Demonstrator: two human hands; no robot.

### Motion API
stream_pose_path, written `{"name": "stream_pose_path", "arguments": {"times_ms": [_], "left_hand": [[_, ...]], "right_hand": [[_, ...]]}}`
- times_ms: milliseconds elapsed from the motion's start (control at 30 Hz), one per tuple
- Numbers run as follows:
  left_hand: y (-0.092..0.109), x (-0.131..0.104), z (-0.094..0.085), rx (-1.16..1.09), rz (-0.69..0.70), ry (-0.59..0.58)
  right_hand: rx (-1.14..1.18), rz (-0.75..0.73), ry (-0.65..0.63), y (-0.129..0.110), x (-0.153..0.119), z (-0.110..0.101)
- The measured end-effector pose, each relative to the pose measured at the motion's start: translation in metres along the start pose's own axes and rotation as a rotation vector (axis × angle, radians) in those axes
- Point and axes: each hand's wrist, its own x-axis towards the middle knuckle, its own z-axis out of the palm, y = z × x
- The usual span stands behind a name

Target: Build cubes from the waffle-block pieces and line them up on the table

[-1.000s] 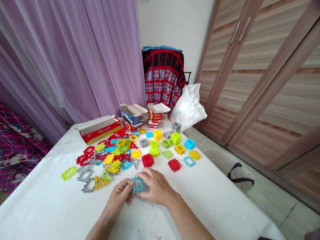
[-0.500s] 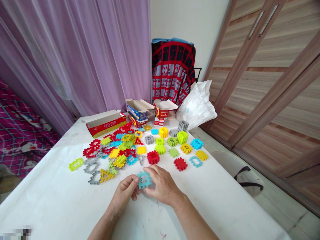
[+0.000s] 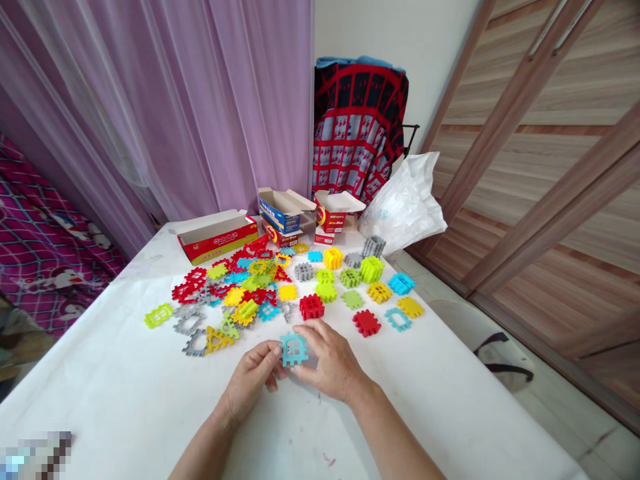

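Just above the near part of the table, a light-blue interlocking plastic tile (image 3: 294, 349) with a window-like cutout is held between both hands. My left hand (image 3: 257, 372) pinches its left edge between thumb and fingers. On the opposite side, my right hand (image 3: 334, 363) grips the right edge, thumb low and fingers at the top. Beyond the hands sits a stack of red tiles (image 3: 311, 307). A single red tile (image 3: 367, 323) and a light-blue frame tile (image 3: 397, 319) lie to the right. Mixed loose tiles (image 3: 257, 281) are heaped to the left.
Open cardboard boxes, one red and yellow (image 3: 218, 241), one blue (image 3: 280, 215) and one red (image 3: 334, 217), stand at the table's far side. A white plastic bag (image 3: 407, 203) slumps at the back right. Several sorted stacks, such as green tiles (image 3: 372, 269), stand right of the heap.
The camera view has shifted slightly, so the scene sits a little to the right and higher. Both hands keep hold of the light-blue tile, almost in the same pose.
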Motion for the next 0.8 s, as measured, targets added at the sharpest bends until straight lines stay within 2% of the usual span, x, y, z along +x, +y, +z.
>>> {"name": "stream_pose_path", "arguments": {"times_ms": [233,367,467,533,600,700,800], "left_hand": [[0.000,0.001,-0.001,0.035,-0.005,0.037],[0.002,0.000,-0.001,0.032,0.020,0.067],[0.004,-0.002,-0.001,0.048,0.020,0.073],[0.004,-0.001,-0.002,0.055,0.013,0.082],[0.002,0.000,-0.003,0.063,0.007,0.081],[0.001,0.003,-0.003,0.076,-0.002,0.064],[0.002,0.003,-0.002,0.087,-0.014,0.061]], "right_hand": [[-0.014,0.002,0.006,0.002,0.001,-0.004],[-0.023,0.044,0.080,0.009,0.001,-0.007],[-0.032,0.069,0.166,0.023,-0.002,-0.018],[-0.063,0.098,0.211,0.040,-0.007,-0.036],[-0.142,0.153,0.222,0.064,-0.016,-0.064],[-0.330,0.247,0.100,0.105,-0.031,-0.118],[-0.455,0.266,-0.099,0.137,-0.041,-0.162]]}}
